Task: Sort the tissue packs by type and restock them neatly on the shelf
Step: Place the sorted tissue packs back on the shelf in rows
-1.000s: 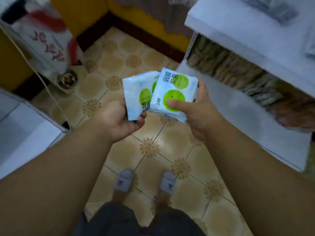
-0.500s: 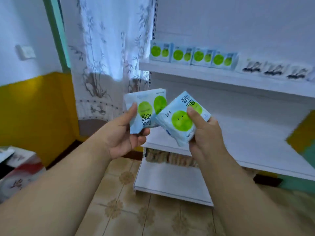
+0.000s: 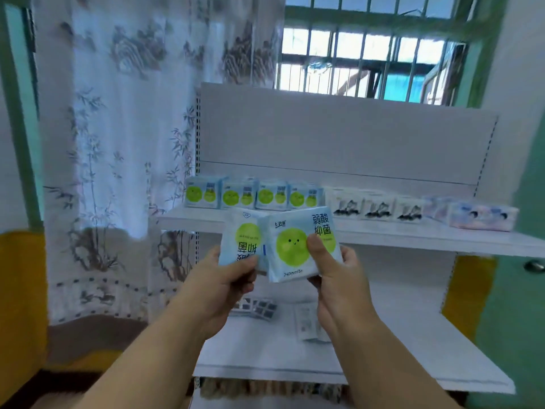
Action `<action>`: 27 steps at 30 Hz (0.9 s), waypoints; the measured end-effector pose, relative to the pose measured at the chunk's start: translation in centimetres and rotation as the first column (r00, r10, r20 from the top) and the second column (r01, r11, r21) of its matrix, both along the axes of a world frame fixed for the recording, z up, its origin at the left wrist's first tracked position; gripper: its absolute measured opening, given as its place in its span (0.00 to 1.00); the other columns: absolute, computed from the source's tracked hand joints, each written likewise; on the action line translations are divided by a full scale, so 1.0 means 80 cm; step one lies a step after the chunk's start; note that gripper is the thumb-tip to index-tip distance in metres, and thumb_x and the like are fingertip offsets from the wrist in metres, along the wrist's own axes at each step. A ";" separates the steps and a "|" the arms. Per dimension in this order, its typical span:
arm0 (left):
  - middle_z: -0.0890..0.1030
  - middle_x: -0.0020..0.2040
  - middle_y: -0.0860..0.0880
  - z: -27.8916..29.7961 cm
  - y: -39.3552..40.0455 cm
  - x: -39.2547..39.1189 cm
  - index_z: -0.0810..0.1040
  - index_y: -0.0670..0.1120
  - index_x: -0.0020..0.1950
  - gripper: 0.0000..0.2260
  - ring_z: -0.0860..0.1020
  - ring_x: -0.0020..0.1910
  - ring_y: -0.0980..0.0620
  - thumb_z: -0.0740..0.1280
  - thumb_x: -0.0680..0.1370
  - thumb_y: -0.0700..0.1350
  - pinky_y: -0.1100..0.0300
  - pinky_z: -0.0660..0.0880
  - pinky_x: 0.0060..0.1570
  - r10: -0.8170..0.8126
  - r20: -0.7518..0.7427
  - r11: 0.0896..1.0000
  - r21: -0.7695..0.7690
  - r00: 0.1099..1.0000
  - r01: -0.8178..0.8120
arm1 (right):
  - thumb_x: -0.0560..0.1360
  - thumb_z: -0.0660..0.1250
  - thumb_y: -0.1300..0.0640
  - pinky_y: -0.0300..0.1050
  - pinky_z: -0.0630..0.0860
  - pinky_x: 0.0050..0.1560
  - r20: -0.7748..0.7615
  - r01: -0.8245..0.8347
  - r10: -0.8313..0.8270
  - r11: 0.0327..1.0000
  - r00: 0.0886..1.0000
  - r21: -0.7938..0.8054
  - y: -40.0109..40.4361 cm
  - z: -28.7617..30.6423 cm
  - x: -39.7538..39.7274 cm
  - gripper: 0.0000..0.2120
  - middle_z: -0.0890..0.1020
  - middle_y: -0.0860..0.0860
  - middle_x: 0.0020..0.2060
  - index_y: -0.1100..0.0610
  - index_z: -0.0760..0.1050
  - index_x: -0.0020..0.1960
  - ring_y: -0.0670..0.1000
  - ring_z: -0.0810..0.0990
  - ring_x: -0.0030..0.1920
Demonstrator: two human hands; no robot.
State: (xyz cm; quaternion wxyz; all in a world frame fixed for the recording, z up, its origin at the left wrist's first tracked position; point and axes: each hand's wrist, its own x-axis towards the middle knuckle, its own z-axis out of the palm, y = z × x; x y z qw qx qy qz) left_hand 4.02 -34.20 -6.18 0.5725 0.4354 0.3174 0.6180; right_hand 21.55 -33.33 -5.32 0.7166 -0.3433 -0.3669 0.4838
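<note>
Before a white shelf (image 3: 413, 240) where a green-dot row (image 3: 250, 196) is already stood, two matching green-dot packs, left pack (image 3: 240, 240) and right pack (image 3: 298, 246), are pinched by the left hand (image 3: 227, 278) and right hand (image 3: 336, 270), probably for joining that row.

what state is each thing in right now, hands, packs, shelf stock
left hand: grips the left green-dot pack, print turned sideways
right hand: grips the right green-dot pack, print upright, thumb on its front
green-dot row: standing side by side at the left of the upper shelf
ink-print packs: lined up mid-shelf
pastel packs: lying at the right end
curtain: drawn
</note>
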 end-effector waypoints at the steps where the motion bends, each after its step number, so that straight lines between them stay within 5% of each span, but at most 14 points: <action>1: 0.78 0.38 0.45 0.001 0.014 0.012 0.75 0.41 0.54 0.12 0.73 0.29 0.52 0.71 0.72 0.36 0.61 0.72 0.27 0.044 0.028 0.999 0.001 0.999 -0.044 | 0.55 0.81 0.45 0.64 0.80 0.54 0.044 0.020 -0.020 1.000 0.999 0.005 0.014 0.001 0.010 0.33 0.86 0.56 0.46 0.59 0.74 0.54 0.62 0.84 0.50; 3: 0.79 0.38 0.47 0.005 0.040 0.033 0.77 0.44 0.51 0.10 0.72 0.30 0.52 0.71 0.71 0.39 0.61 0.70 0.28 0.101 0.081 0.995 0.010 0.992 -0.102 | 0.53 0.81 0.45 0.65 0.79 0.54 0.041 0.023 -0.023 1.000 0.999 0.014 0.041 0.003 0.029 0.35 0.86 0.57 0.46 0.59 0.74 0.54 0.62 0.85 0.49; 6: 0.84 0.44 0.49 0.011 0.079 0.052 0.79 0.48 0.53 0.13 0.79 0.39 0.51 0.71 0.68 0.44 0.55 0.75 0.44 0.180 0.153 0.983 0.007 0.972 -0.183 | 0.56 0.80 0.49 0.61 0.81 0.53 -0.006 0.009 -0.009 1.000 1.000 -0.001 0.087 0.007 0.047 0.34 0.85 0.59 0.48 0.62 0.73 0.55 0.59 0.85 0.49; 10: 0.85 0.55 0.46 0.033 0.147 0.051 0.77 0.47 0.62 0.13 0.83 0.54 0.45 0.67 0.78 0.42 0.45 0.77 0.57 0.208 0.181 0.976 0.028 0.961 -0.217 | 0.62 0.77 0.56 0.50 0.83 0.42 -0.089 -0.053 0.051 0.998 0.995 -0.018 0.158 0.013 0.053 0.27 0.84 0.61 0.49 0.66 0.72 0.55 0.56 0.86 0.46; 15: 0.83 0.51 0.49 0.067 0.244 0.037 0.74 0.51 0.57 0.11 0.84 0.45 0.52 0.71 0.77 0.46 0.54 0.82 0.44 0.279 -0.250 0.957 0.155 0.927 -0.246 | 0.57 0.82 0.45 0.58 0.81 0.53 0.118 0.093 -0.094 0.996 0.989 0.016 0.252 0.035 0.047 0.34 0.84 0.59 0.49 0.62 0.74 0.55 0.57 0.85 0.48; 19: 0.82 0.52 0.50 0.102 0.328 0.029 0.72 0.53 0.55 0.20 0.82 0.49 0.51 0.76 0.71 0.38 0.54 0.81 0.46 0.257 -0.455 0.956 0.248 0.852 -0.156 | 0.68 0.79 0.52 0.47 0.79 0.48 0.369 0.190 -0.203 0.979 0.907 0.072 0.315 0.056 0.059 0.27 0.83 0.51 0.49 0.51 0.68 0.61 0.48 0.84 0.47; 23: 0.80 0.53 0.50 0.135 0.401 0.022 0.67 0.52 0.60 0.23 0.81 0.48 0.50 0.75 0.71 0.41 0.51 0.82 0.47 0.318 -0.711 0.933 0.352 0.627 -0.075 | 0.67 0.80 0.56 0.48 0.82 0.44 0.605 0.208 -0.202 0.976 0.771 0.060 0.367 0.079 0.086 0.31 0.83 0.52 0.48 0.47 0.67 0.63 0.51 0.83 0.46; 27: 0.75 0.57 0.49 0.150 0.445 0.021 0.66 0.53 0.67 0.28 0.77 0.49 0.49 0.74 0.71 0.45 0.58 0.76 0.44 0.487 -0.857 0.861 0.504 0.168 0.072 | 0.66 0.80 0.55 0.44 0.81 0.35 0.832 0.309 -0.241 0.947 0.500 0.089 0.401 0.079 0.116 0.30 0.79 0.50 0.45 0.50 0.65 0.59 0.50 0.82 0.41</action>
